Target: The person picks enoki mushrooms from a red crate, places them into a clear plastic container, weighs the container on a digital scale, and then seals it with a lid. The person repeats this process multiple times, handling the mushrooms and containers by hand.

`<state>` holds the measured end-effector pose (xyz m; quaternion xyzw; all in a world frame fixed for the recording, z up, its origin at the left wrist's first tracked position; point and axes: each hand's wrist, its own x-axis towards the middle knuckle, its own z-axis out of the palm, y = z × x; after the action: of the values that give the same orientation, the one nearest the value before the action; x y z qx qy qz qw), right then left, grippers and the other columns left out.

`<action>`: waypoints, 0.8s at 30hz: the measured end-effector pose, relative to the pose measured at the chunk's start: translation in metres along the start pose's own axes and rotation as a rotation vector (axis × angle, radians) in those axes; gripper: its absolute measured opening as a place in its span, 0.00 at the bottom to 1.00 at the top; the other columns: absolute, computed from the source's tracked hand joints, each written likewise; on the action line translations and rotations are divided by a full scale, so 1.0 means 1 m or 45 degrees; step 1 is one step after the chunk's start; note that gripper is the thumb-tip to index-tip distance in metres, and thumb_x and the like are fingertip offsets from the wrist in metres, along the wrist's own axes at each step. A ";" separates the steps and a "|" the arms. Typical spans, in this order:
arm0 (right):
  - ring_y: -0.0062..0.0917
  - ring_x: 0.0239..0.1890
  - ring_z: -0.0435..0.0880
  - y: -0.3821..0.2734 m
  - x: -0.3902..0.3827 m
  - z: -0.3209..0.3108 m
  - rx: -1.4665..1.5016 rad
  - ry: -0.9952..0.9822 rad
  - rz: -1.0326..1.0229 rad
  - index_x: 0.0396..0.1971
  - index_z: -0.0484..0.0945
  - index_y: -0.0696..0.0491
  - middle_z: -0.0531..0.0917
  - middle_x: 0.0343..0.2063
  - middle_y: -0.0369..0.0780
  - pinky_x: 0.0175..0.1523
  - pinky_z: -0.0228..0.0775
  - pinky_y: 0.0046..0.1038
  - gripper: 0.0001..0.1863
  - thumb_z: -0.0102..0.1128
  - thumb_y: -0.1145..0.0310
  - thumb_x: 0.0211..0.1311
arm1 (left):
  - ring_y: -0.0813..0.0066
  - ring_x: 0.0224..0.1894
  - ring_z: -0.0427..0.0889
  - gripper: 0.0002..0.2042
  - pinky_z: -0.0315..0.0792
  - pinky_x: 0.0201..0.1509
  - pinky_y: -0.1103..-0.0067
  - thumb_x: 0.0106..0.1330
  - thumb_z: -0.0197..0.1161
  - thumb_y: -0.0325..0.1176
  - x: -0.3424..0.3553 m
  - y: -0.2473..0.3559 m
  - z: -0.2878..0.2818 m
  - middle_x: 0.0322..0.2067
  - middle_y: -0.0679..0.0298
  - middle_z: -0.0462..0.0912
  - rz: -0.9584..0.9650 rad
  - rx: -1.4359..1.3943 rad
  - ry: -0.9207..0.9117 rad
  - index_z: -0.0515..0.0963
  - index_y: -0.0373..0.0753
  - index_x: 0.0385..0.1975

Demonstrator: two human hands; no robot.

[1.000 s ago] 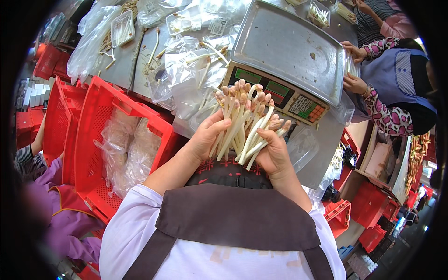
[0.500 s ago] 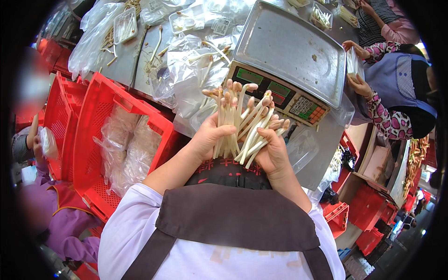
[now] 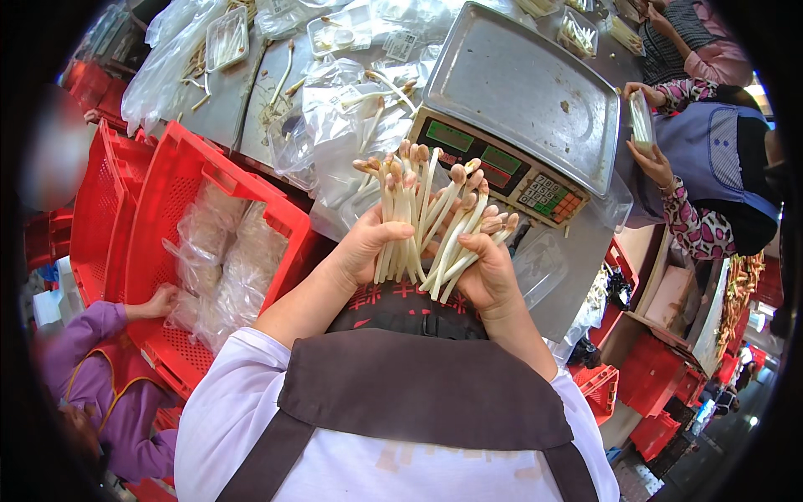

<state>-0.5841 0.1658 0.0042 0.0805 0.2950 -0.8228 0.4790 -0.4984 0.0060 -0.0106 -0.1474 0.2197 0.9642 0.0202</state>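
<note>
White stalks (image 3: pixel 403 224) are held at centre in two fanned bunches, one clamped in the left hand (image 3: pixel 365 243), one in the right hand (image 3: pixel 488 272); their pinkish-brown heads (image 3: pixel 457 173) are pointed away, long axes toward twelve and one o'clock; shafts are slim and pale. Room is bounded by a red crate (image 3: pixel 289 221) at nine and a scale (image 3: pixel 523 100) at one

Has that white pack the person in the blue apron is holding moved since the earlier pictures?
Yes: the white pack has shifted slightly right, away from the weighing scale. It was at the scale's edge; now a narrow gap shows.
</note>
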 end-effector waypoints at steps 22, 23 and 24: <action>0.30 0.58 0.70 0.014 0.003 -0.014 -0.157 0.254 -0.126 0.58 0.63 0.50 0.71 0.56 0.39 0.63 0.62 0.38 0.22 0.49 0.64 0.64 | 0.57 0.58 0.67 0.41 0.64 0.60 0.69 0.47 0.72 0.37 0.006 -0.034 0.012 0.57 0.51 0.62 0.354 1.253 -0.050 0.55 0.33 0.60; 0.30 0.60 0.68 0.013 0.000 -0.017 -0.144 0.243 -0.121 0.59 0.63 0.50 0.69 0.58 0.39 0.63 0.61 0.38 0.23 0.47 0.61 0.66 | 0.52 0.58 0.66 0.43 0.64 0.59 0.68 0.46 0.73 0.40 0.008 -0.038 0.014 0.56 0.48 0.61 0.388 1.625 -0.021 0.54 0.32 0.59; 0.29 0.61 0.67 0.016 -0.003 -0.018 -0.182 0.211 -0.207 0.61 0.61 0.48 0.67 0.61 0.37 0.65 0.59 0.37 0.26 0.42 0.53 0.67 | 0.45 0.54 0.68 0.45 0.67 0.55 0.66 0.43 0.73 0.43 0.013 -0.044 0.015 0.55 0.45 0.60 0.502 1.730 -0.052 0.53 0.32 0.58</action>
<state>-0.5719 0.1730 -0.0158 0.0898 0.3971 -0.8263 0.3891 -0.5103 0.0524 -0.0197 -0.0415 0.7949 0.6020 -0.0631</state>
